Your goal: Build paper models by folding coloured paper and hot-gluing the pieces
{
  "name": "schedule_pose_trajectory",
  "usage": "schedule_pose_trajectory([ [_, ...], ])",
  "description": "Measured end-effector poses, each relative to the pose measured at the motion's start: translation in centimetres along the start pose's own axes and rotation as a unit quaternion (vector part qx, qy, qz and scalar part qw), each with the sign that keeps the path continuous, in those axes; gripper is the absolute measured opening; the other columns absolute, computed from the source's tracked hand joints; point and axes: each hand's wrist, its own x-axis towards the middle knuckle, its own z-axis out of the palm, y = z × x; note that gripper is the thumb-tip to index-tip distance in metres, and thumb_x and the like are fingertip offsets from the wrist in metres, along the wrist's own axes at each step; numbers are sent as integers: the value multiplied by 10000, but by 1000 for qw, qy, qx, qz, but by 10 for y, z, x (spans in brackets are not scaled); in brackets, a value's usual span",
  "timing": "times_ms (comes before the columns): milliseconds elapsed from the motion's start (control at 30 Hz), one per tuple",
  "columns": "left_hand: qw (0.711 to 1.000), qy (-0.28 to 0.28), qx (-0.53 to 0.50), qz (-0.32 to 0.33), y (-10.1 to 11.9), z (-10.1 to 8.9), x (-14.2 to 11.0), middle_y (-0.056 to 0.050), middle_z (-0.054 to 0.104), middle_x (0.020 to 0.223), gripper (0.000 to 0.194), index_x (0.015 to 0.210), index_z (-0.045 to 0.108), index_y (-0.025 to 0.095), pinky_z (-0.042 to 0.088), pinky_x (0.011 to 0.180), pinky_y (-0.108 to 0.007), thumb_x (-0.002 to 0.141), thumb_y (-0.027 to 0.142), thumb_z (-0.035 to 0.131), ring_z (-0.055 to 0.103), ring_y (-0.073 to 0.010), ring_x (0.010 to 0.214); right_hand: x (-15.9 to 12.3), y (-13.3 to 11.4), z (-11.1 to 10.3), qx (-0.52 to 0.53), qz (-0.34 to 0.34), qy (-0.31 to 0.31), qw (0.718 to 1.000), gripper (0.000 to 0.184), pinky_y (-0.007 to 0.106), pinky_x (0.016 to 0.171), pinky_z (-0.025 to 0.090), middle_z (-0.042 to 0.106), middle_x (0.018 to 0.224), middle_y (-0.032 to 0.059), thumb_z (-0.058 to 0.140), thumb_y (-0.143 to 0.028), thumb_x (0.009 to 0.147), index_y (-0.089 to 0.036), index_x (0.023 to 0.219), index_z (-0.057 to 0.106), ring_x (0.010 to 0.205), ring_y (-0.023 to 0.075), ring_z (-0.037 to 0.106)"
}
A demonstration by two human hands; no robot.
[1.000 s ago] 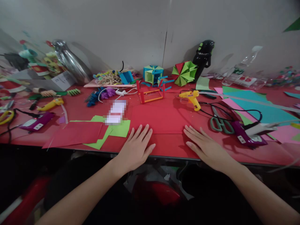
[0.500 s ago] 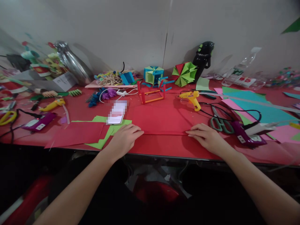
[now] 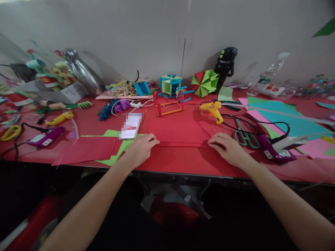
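A sheet of red paper (image 3: pixel 181 131) lies on the red table, its near edge turned into a narrow folded strip. At the strip's left end, my left hand (image 3: pixel 140 149) pinches the paper between thumb and fingers. My right hand (image 3: pixel 227 149) grips the opposite end in the same way, with its fingertips closed on the edge. Just beyond my left hand, a phone (image 3: pixel 131 126) rests on green paper sheets (image 3: pixel 116 153). A yellow glue gun (image 3: pixel 215 111) lies past my right hand, close to green-handled scissors (image 3: pixel 244 137).
Beyond the paper stands a stick frame (image 3: pixel 169 108), with folded-paper shapes (image 3: pixel 205 83) behind it. Purple power boxes (image 3: pixel 277 148) and trailing cables lie to the right. Red sheets (image 3: pixel 83 150) are on the left. A steel flask (image 3: pixel 82 71) and a black bottle (image 3: pixel 225 66) lean near the wall.
Both hands have shifted slightly away from me, and the folded edge of the red paper has moved with them. Both still hold its ends.
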Motion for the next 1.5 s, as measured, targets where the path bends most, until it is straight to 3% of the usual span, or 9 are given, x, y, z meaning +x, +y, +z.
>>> schedule_pose_trajectory([
  [233,999,-19,47,0,11,-6,-11,-118,625,1099,484,1252,641,129,510,832,-387,847,-40,437,591,-249,980,-8,-1,-3,-41,-53,-35,997,335,484,925,536,685,1122,97,470,-185,955,-267,1140,737,1036,255,636],
  [400,999,15,-15,25,-8,-1,-15,-97,639,1117,426,1233,642,188,516,831,-350,901,7,444,614,-220,1005,-10,3,-8,-13,-30,-43,999,294,468,907,554,675,1110,98,494,-282,976,-277,1120,750,1026,251,648],
  [567,998,23,-43,40,-19,5,-13,-82,651,1143,497,1183,645,188,501,894,-349,828,-64,404,613,-210,1050,-4,6,-7,9,-17,-33,999,276,450,896,541,696,1039,84,458,-281,995,-250,1049,727,988,244,645],
  [800,1000,1,-17,-4,-11,3,-3,-84,646,1122,539,1187,618,171,496,920,-373,760,-76,403,597,-233,1061,10,12,-4,-25,-11,-34,999,237,467,910,508,675,1002,90,437,-291,1005,-222,1013,664,967,255,619],
  [1033,998,9,63,-27,0,3,-1,-103,631,1134,387,1209,657,154,479,899,-409,889,39,473,580,-256,1009,9,10,4,-101,-31,-5,994,274,481,966,499,644,1086,120,423,-222,1000,-192,1096,679,1036,268,600],
  [1133,998,14,65,-17,3,1,-4,-105,625,1126,367,1244,645,143,476,905,-403,922,80,480,577,-249,997,3,11,3,-86,-52,-22,995,317,474,972,507,663,1122,106,419,-181,989,-210,1169,678,1068,262,605],
  [1267,999,24,35,-4,-3,2,-6,-106,618,1103,331,1243,646,142,484,861,-380,974,120,455,581,-233,953,0,15,-1,-43,-59,-29,997,266,447,976,514,655,1160,98,510,-268,986,-230,1164,704,1086,249,620],
  [1400,999,29,-7,13,-13,6,-4,-92,639,1080,371,1198,646,159,476,864,-369,932,19,430,596,-228,987,5,17,-4,-22,-39,-12,999,243,431,928,528,675,1054,90,495,-286,996,-222,1075,715,998,237,645],
  [1500,999,28,-26,14,-13,4,-2,-79,666,1062,361,1151,639,155,469,873,-376,910,-9,425,605,-232,1000,5,16,-7,-9,-18,-35,999,223,413,906,531,702,1034,72,491,-292,995,-231,1078,689,977,233,662],
])
